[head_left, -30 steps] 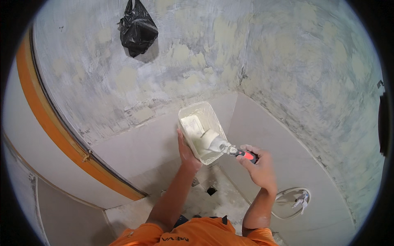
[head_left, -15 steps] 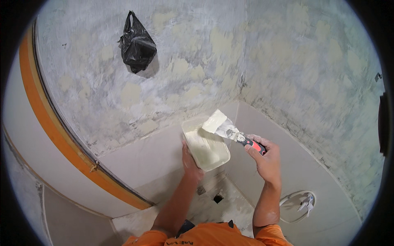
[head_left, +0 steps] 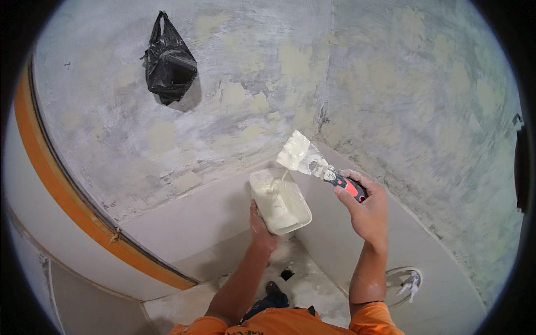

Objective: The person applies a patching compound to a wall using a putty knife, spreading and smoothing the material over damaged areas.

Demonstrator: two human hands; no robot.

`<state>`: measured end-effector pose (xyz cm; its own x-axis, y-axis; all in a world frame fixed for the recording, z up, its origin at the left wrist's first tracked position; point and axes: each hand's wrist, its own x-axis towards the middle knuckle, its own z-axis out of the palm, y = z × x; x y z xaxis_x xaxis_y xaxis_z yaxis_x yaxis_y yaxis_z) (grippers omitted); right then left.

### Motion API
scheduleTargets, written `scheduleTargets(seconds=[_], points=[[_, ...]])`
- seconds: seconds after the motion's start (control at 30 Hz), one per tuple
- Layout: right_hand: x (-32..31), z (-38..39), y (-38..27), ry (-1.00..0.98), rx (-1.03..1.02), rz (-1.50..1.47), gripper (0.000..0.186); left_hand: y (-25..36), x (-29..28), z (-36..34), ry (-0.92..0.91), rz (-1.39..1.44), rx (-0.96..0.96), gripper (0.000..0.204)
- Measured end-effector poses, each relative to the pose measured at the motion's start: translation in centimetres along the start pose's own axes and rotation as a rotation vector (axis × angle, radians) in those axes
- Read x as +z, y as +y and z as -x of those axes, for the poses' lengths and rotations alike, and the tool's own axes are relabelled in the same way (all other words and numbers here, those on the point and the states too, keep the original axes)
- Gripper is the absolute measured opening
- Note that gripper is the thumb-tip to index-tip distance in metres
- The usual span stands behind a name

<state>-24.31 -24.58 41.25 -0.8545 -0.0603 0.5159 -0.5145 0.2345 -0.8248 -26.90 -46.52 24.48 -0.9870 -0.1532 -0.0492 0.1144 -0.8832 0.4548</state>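
My left hand (head_left: 262,229) is wrapped round the side of a white plastic tub (head_left: 297,216) with creamy paste inside. My right hand (head_left: 365,209) grips the black and red handle of a putty knife (head_left: 349,184). The knife's metal blade, tilted above and beyond the tub's far right corner, carries a thick lump of cream paste (head_left: 294,148), and a thin strand of paste hangs from it down toward the tub.
Patchy grey plastered walls (head_left: 413,100) meet in a corner above pale panels (head_left: 184,229). A black plastic bag (head_left: 170,70) hangs on the wall. An orange frame (head_left: 50,173) runs along the left, a white hose (head_left: 410,285) lies at lower right, and the floor (head_left: 318,312) has a dark square opening (head_left: 287,274).
The knife has risen out of the tub and moved up over its far edge, with paste on the blade. My right hand has moved up and right; the tub has shifted slightly down and right.
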Motion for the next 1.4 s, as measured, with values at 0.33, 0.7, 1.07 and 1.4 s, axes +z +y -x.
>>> scheduleTargets(seconds=[0.33,0.7,1.07,1.4], points=[[-0.1,-6.1,2.4,0.003,0.062,0.019,0.036,-1.7,1.7,-5.9,-0.112,0.2,-0.104,0.065],[2.3,-11.8,11.7,-0.308,0.744,-0.631,0.025,-0.4,3.6,-14.1,-0.104,0.191,-0.106,0.07],[3.8,-14.0,10.6,-0.416,0.924,-0.853,0.028,1.9,3.0,-15.9,0.117,0.049,-0.056,0.069],[10.6,-19.3,8.6,-0.403,0.77,-1.221,0.027,8.0,4.1,-11.7,-0.023,0.101,0.122,0.043]])
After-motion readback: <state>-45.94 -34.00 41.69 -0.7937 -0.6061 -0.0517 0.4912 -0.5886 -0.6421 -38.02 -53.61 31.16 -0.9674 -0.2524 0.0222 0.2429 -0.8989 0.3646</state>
